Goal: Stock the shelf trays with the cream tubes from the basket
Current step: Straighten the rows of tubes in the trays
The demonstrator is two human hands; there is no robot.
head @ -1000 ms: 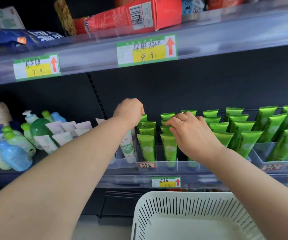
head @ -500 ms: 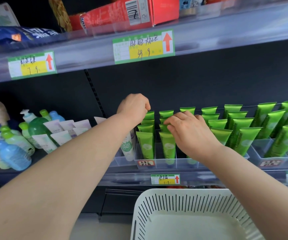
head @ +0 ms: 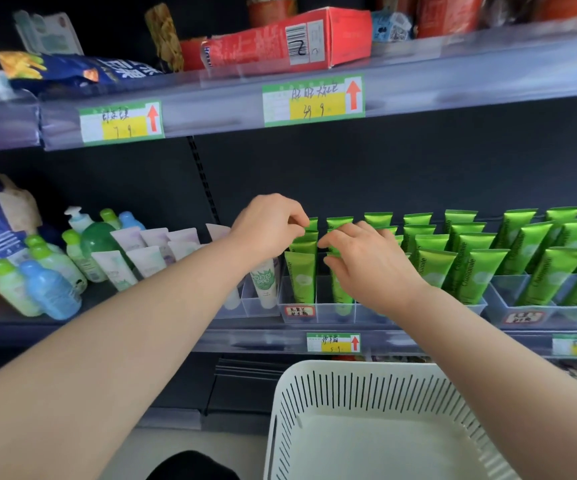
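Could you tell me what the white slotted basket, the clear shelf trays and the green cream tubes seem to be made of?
White slotted basket: apparently moulded plastic, matt, with even vertical slits.
Clear shelf trays: likely rigid transparent plastic; the tubes show through the walls.
Green cream tubes: probably soft plastic or laminate with a metallic sheen, crimped flat at the top.

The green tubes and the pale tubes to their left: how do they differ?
The green tubes are bright green and fill many rows in clear trays; the pale tubes are whitish-lilac and only a few. Green ones stand nearly upright; pale ones lean back more. All rest cap down.
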